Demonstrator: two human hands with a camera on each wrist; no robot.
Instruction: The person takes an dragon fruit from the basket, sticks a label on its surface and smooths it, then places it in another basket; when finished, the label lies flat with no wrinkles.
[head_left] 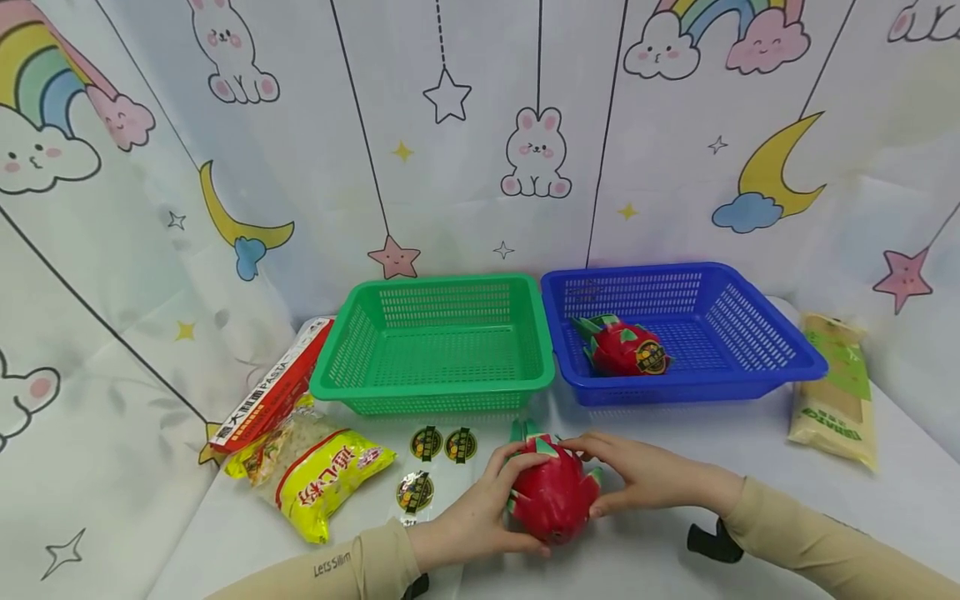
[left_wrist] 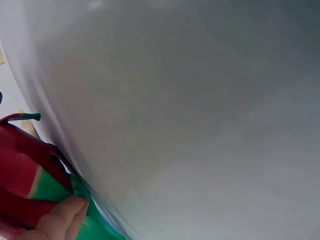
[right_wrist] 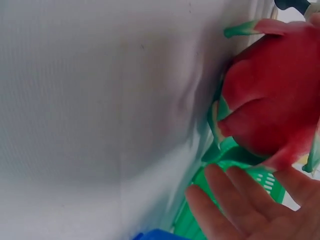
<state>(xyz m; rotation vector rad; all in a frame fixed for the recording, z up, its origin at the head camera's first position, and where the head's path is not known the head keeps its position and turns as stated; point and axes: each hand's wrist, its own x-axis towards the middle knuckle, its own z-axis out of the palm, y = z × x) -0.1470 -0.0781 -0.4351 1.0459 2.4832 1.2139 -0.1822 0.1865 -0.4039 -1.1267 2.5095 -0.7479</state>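
A red dragon fruit (head_left: 553,492) with green-tipped scales lies on the white table between both hands, its leafy end toward the baskets. My left hand (head_left: 483,508) holds its left side, fingers over the upper part and thumb low near the front; the left wrist view shows fingertips (left_wrist: 65,215) on a green scale. At the right side, my right hand (head_left: 637,475) touches the fruit with index finger and thumb. The right wrist view shows its other fingers (right_wrist: 240,200) extended and loosely spread. Left of the fruit lies a clear sheet with round black-and-gold stickers (head_left: 415,492).
A green basket (head_left: 431,396) stands behind the hands. Beside it, a blue basket (head_left: 690,390) holds another dragon fruit (head_left: 622,348) with a round sticker. A yellow pasta bag (head_left: 322,483) and a red pasta box (head_left: 273,383) lie left; a beige-green packet (head_left: 836,400) lies right.
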